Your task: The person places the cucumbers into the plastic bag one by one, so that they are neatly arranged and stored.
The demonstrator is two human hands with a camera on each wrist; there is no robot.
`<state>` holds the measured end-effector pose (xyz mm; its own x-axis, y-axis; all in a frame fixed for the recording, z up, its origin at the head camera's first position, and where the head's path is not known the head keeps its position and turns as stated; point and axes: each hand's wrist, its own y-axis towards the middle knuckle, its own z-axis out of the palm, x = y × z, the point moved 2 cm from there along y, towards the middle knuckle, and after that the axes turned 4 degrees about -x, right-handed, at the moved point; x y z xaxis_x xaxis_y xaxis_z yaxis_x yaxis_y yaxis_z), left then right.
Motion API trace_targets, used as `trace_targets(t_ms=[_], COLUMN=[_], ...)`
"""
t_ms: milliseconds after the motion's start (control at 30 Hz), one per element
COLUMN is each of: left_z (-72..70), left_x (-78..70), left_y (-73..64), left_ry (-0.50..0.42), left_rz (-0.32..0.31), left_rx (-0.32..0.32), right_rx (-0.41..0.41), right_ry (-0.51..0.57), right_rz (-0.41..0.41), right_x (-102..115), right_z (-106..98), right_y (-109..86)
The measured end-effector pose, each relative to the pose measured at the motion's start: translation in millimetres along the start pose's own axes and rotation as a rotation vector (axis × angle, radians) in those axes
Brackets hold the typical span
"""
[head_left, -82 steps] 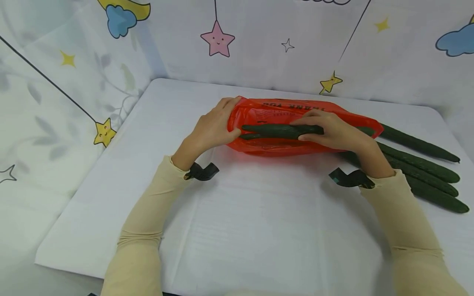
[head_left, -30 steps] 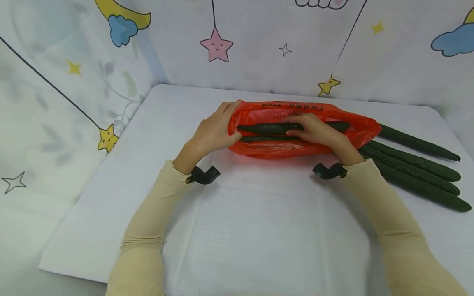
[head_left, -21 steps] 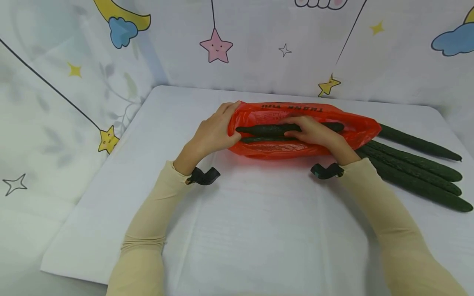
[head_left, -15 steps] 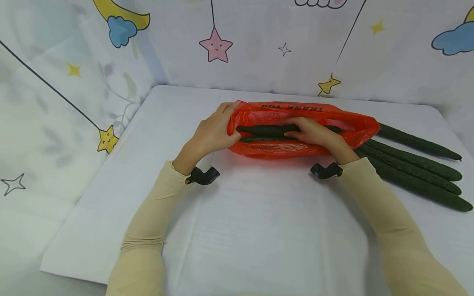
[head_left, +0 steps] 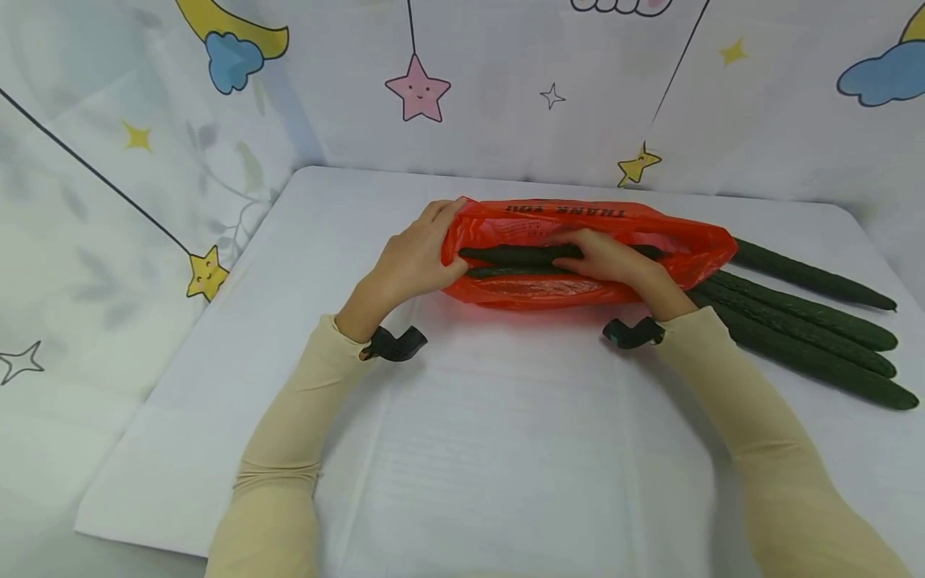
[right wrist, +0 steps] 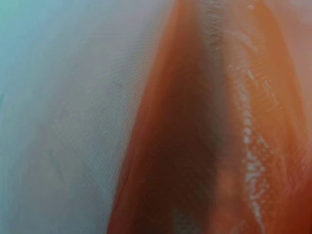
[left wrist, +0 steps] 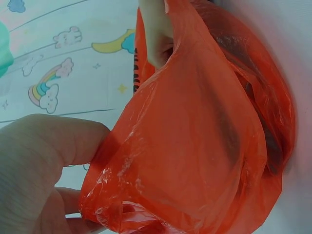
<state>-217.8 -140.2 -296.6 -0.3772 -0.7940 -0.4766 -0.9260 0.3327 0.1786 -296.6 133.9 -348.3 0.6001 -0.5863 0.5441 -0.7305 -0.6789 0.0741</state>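
Observation:
A red plastic bag (head_left: 549, 294) with "THANK YOU" printing lies on its side, its mouth spread toward the person. My left hand (head_left: 415, 255) grips the bag's left edge between thumb and fingers, which the left wrist view of the bag (left wrist: 185, 146) also shows. Inside the bag, my right hand (head_left: 603, 258) holds a dark green cucumber (head_left: 506, 255) by its middle, with part of the fingers hidden. Just in front of it in the bag lies a second cucumber (head_left: 513, 272). The right wrist view is blurred and shows mostly red plastic (right wrist: 263, 122).
Several more cucumbers (head_left: 817, 353) lie side by side at the right, their left ends near or behind the bag. One cucumber (head_left: 817, 275) lies apart behind them. All rest on a white table (head_left: 491, 449) backed by a patterned cloth (head_left: 491, 144).
My right hand has moved left and deeper into the bag with the cucumber, then stayed nearly still over the last half second. My left hand keeps its grip on the bag.

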Motion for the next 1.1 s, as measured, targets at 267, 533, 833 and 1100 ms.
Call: trace_targets(t_ms=[267, 533, 833, 1100], left_z=[0.0, -0.1, 0.0, 1.2], left_x=[-0.3, -0.2, -1.0, -0.9], left_y=[-0.2, -0.6, -0.8, -0.2], left_ry=[0.01, 0.015, 0.018, 0.023], left_rz=[0.011, 0.017, 0.016, 0.019], left_rx=[-0.006, -0.008, -0.004, -0.001], right_rx=[-0.015, -0.029, -0.074, -0.151], right_ry=[0.021, -0.003, -0.026, -0.023], right_rz=[0.103, 0.093, 0.053, -0.014], right_x=[3.1, 11.3, 18.3, 24.1], right_z=[-1.9, -6.6, -15.3, -20.2], right_y=[-4.1, -13.1, -28.0, -44.1])
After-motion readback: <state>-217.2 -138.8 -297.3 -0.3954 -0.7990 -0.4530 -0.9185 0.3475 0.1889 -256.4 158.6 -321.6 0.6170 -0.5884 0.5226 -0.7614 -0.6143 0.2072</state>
